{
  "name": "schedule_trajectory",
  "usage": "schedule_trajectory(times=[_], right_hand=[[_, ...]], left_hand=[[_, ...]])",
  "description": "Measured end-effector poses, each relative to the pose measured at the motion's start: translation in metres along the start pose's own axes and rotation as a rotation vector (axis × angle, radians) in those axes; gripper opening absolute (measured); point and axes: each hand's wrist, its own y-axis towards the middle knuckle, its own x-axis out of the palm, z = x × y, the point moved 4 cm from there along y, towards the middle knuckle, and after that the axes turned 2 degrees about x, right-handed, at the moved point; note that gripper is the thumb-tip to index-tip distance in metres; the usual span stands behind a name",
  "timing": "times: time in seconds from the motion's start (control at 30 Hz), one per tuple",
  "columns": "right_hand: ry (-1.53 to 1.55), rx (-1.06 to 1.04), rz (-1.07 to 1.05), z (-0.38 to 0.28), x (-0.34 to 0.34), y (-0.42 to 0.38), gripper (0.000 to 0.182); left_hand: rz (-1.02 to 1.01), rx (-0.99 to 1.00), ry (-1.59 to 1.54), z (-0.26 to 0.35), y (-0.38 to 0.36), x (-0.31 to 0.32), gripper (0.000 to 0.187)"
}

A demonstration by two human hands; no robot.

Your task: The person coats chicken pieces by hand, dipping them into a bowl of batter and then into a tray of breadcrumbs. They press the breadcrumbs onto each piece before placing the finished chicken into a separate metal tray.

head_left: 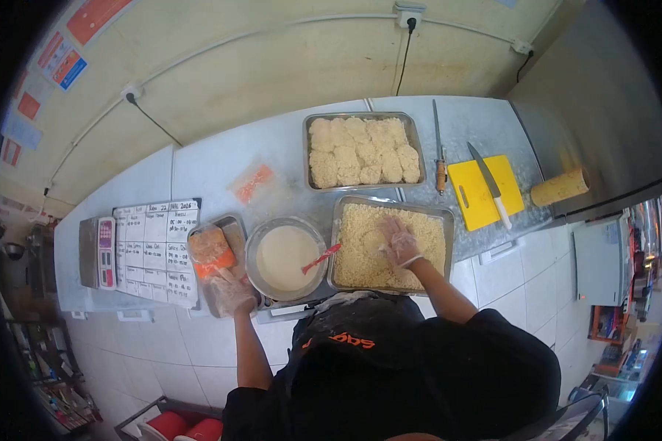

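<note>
My right hand (pixel 400 248), in a clear plastic glove, lies on pale crumbs in a metal tray (pixel 449 239). Its fingers are spread over a crumb-covered patty (pixel 373 245). My left hand (pixel 232 292), also gloved, is low over a smaller metal tray (pixel 239 234) with its fingers stretched out. Just above those fingers sits an orange-and-brown block (pixel 212 250), perhaps a packet of food. Between my hands stands a round metal bowl (pixel 251 259) of creamy batter (pixel 287 257). A red-handled utensil (pixel 321 259) rests across its right rim.
Behind the crumbs, another tray (pixel 308 117) holds several breaded pieces (pixel 363 151). A sharpening rod (pixel 440 158), a knife (pixel 489 184) on a yellow cutting board (pixel 467 202) and a roll (pixel 560 187) lie right. A plastic bag (pixel 254 184), whiteboard (pixel 154 250) and scale (pixel 98 252) are left.
</note>
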Motion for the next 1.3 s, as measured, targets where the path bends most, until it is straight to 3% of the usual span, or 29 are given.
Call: schedule_trajectory(times=[0.1, 0.17, 0.27, 0.37, 0.47, 0.57, 0.67, 0.77, 0.87, 0.97, 1.07, 1.17, 1.2, 1.3], right_hand=[[0.081, 0.168, 0.012, 0.039, 0.011, -0.010, 0.049], [0.275, 0.387, 0.294, 0.066, 0.003, -0.031, 0.030], [0.500, 0.811, -0.062, 0.074, 0.006, -0.041, 0.029], [1.072, 0.877, -0.414, 0.068, 0.028, -0.032, 0.042], [1.491, 0.867, -0.349, 0.036, 0.017, -0.021, 0.049], [1.121, 0.909, -0.290, 0.038, 0.046, -0.015, 0.046], [0.479, 0.647, -0.067, 0.036, 0.028, -0.011, 0.042], [0.507, 0.460, 0.002, 0.017, -0.042, -0.010, 0.042], [0.312, 0.249, -0.127, 0.006, -0.089, -0.002, 0.042], [0.234, 0.184, -0.202, 0.012, -0.133, -0.005, 0.036], [0.283, 0.124, -0.257, 0.035, -0.143, -0.010, 0.041], [0.202, 0.030, -0.323, 0.050, -0.136, -0.010, 0.044], [0.240, 0.020, -0.319, 0.059, -0.134, -0.008, 0.044], [0.304, -0.016, -0.312, 0.076, -0.140, 0.005, 0.043]], left_hand=[[0.022, 0.012, -0.016, -0.001, 0.009, 0.011, 0.080], [0.005, -0.003, -0.024, -0.004, 0.006, 0.012, 0.080], [0.008, 0.004, -0.014, -0.003, 0.006, 0.010, 0.080], [0.100, 0.083, -0.011, -0.007, 0.011, 0.026, 0.079], [0.033, 0.046, -0.021, -0.008, 0.014, 0.028, 0.078], [0.019, 0.083, -0.132, -0.006, 0.013, 0.026, 0.089], [-0.032, 0.020, -0.228, -0.003, 0.006, 0.015, 0.088], [-0.043, 0.028, -0.167, 0.001, 0.002, 0.002, 0.088], [0.038, 0.083, -0.124, -0.004, 0.007, 0.017, 0.088], [0.025, 0.048, -0.125, -0.007, 0.013, 0.022, 0.088], [0.040, 0.112, -0.296, -0.008, 0.007, 0.006, 0.093], [-0.038, -0.015, -0.310, 0.000, -0.002, -0.026, 0.097], [-0.034, -0.100, -0.384, -0.002, -0.001, -0.031, 0.094], [-0.130, -0.059, -0.356, 0.000, -0.011, -0.066, 0.085]])
